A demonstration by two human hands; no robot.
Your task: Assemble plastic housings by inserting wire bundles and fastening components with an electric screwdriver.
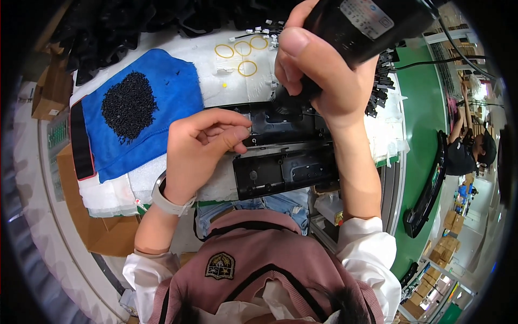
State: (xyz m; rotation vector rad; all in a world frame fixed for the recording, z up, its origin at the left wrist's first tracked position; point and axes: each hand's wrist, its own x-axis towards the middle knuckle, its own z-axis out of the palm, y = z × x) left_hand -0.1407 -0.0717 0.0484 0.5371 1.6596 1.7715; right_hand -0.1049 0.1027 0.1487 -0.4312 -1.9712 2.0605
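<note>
My right hand (329,75) is wrapped round a black corded power tool (345,27) with a silver label, held over the table. Its lower end reaches down toward the upper of two long black plastic panels (286,129), and the tip is hard to make out. At that panel's left end, my left hand (208,140) has thumb and fingertips pinched together; anything between them is too small to name. Nearer to me lies the second black panel (264,175), with nothing gripping it. Left of my left hand, a pile of small black screws (129,105) rests on a blue cloth (178,81).
Several yellow rings (247,68) lie on the white table cover (216,92) beyond the panels. Black parts are heaped along the far edge, and bundled black connectors (382,81) sit right of my wrist. The tool's cord (458,43) runs right. Another person (469,154) is at the far right.
</note>
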